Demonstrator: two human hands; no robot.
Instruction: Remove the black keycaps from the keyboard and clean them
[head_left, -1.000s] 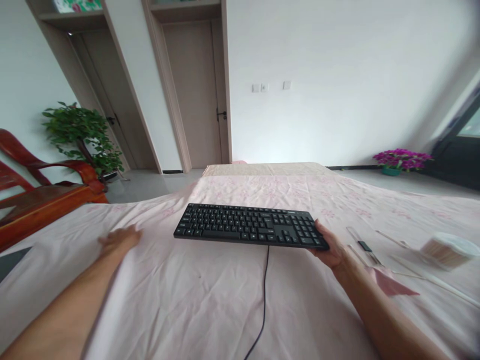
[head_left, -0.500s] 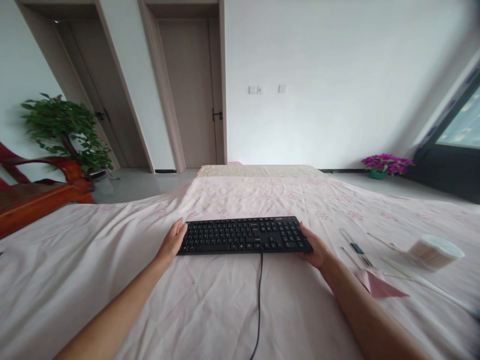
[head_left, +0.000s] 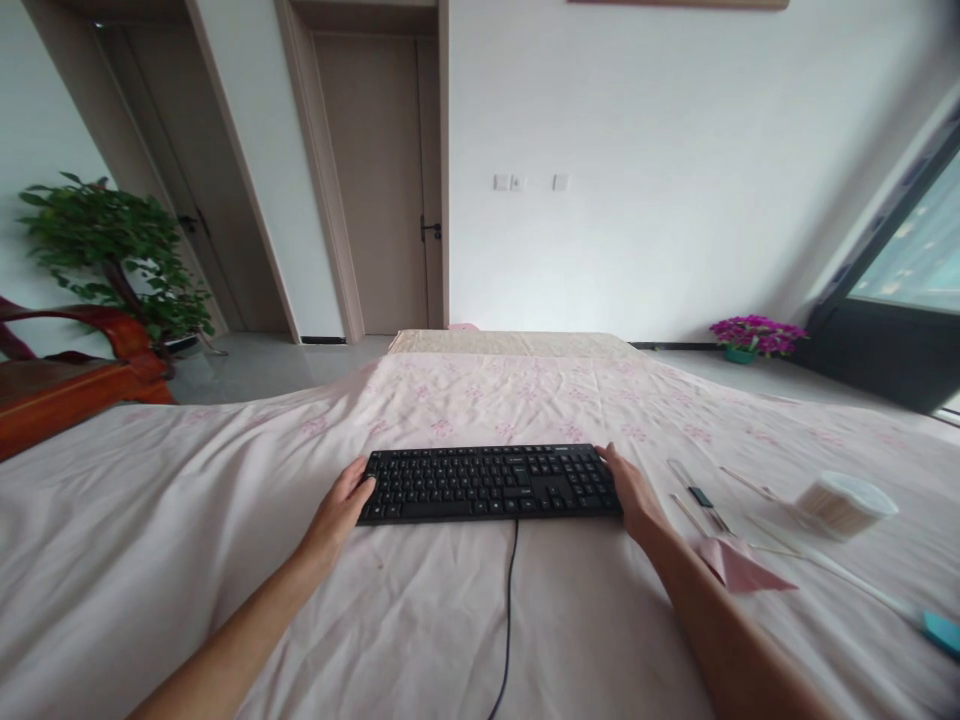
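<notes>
A black full-size computer keyboard (head_left: 489, 484) lies flat on a pale pink floral bedsheet (head_left: 465, 400), its keys facing up, a number pad at its right end and a thin black cable (head_left: 509, 600) running from the middle of its near edge toward the person. The person's left hand (head_left: 339, 508) cups the keyboard's left end, fingers curled loosely against the short edge and thumb near the front corner; the right hand (head_left: 631, 492) mirrors it at the right end, fingers bent around the side by the number pad. Both hands are partly closed on the keyboard's ends, touching it, though whether they bear its weight cannot be told, since it appears to rest on the sheet. The keyboard sits squarely between the two hands, near the middle of the bed in front of the person. Its long axis runs left to right across the view, parallel to the foot of the bed, with the top row of keys on the far side.

Just right of the right hand lie a folded pink cloth (head_left: 739, 566), a clear tube-like tool with a dark band (head_left: 697, 490) and several thin sticks (head_left: 780, 550); farther right stands a round tub of cotton swabs (head_left: 844, 505). A red wooden chair (head_left: 67, 375) and a leafy potted plant (head_left: 112, 250) stand at left, purple flowers (head_left: 754, 335) at right by the wall.
</notes>
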